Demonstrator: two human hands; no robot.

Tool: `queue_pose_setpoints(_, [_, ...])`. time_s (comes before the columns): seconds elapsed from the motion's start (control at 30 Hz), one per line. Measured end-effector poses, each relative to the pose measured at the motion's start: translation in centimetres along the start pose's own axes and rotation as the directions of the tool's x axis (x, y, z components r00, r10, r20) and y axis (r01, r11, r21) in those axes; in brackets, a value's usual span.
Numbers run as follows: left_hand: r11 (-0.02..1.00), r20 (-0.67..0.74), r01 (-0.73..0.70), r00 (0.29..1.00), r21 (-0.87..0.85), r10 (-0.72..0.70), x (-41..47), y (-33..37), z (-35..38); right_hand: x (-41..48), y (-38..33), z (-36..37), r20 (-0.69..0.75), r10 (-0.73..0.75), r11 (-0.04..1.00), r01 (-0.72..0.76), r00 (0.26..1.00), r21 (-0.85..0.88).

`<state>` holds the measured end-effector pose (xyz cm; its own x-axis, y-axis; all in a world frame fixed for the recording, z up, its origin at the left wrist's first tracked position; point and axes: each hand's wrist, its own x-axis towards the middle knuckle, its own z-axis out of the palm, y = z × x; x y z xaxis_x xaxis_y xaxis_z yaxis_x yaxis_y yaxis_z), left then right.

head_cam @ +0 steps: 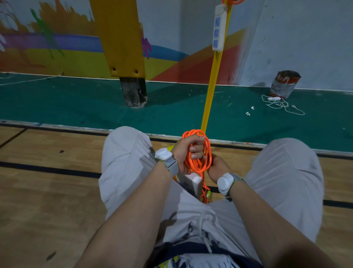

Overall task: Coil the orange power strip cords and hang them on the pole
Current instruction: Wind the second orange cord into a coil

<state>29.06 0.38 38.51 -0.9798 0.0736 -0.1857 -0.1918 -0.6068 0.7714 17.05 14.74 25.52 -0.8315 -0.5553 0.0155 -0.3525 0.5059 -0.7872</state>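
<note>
A coil of orange cord (pixel 207 153) is bunched in front of me, between my knees. My left hand (pixel 188 151) is shut around the top of the coil. My right hand (pixel 216 165) grips the coil's lower right side from behind. The cord's white power strip (pixel 191 181) hangs just below my left wrist, and the cord's loose end (pixel 206 193) dangles beside it. A thin yellow pole (pixel 212 88) rises straight ahead. Another white power strip (pixel 219 28) hangs on it, with its orange cord (pixel 232 2) looped at the top edge of the view.
I am crouched on a wooden floor (pixel 47 181) beside a green mat (pixel 76 101). A padded yellow post (pixel 122 38) on a dark base stands at the left. A paint can (pixel 285 83) and a white power strip with tangled cord (pixel 277 102) lie at the right by the wall.
</note>
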Motion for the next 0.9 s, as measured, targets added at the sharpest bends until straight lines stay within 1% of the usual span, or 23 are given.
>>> queue_pose_setpoints(0.03, [1.0,-0.008,-0.008,1.0,-0.006,0.008,0.0,0.0,0.0,0.0,-0.2,-0.1,-0.011,0.031,0.999,-0.031,0.999,0.013])
queue_pose_setpoints(0.17, [0.998,-0.03,-0.053,0.998,-0.024,0.052,0.4,0.1,-0.3,-0.4,-0.8,-0.4,-0.011,0.061,0.997,-0.061,0.998,0.053])
queue_pose_setpoints(0.23, [0.997,-0.048,-0.066,0.997,-0.035,0.064,0.4,0.1,-0.4,-1.3,-2.6,-0.9,-0.043,0.071,0.997,-0.071,0.997,0.012])
queue_pose_setpoints(0.33, [0.995,-0.08,-0.083,0.994,-0.049,0.079,0.6,0.1,-0.5,-2.3,-4.4,-1.4,-0.053,0.048,0.999,-0.049,0.997,-0.016])
queue_pose_setpoints(0.5, [0.986,-0.133,-0.156,0.98,-0.06,0.147,0.8,0.2,-0.6,-2.0,-4.1,-1.4,-0.047,0.096,0.995,-0.098,0.994,-0.025])
queue_pose_setpoints(0.63, [0.976,-0.149,-0.193,0.973,-0.105,0.176,0.7,0.4,-0.6,-2.3,-4.4,-1.4,0.038,0.115,0.992,-0.114,0.993,-0.046])
queue_pose_setpoints(0.77, [0.957,-0.204,-0.245,0.956,-0.152,0.212,0.9,0.4,-0.9,-2.3,-3.8,-0.7,0.121,0.157,0.977,-0.135,0.98,-0.168])
queue_pose_setpoints(0.9, [0.948,-0.234,-0.274,0.944,-0.162,0.232,1.2,0.2,-1.2,-2.4,-4.2,-0.7,0.121,0.171,0.976,-0.151,0.978,-0.154])
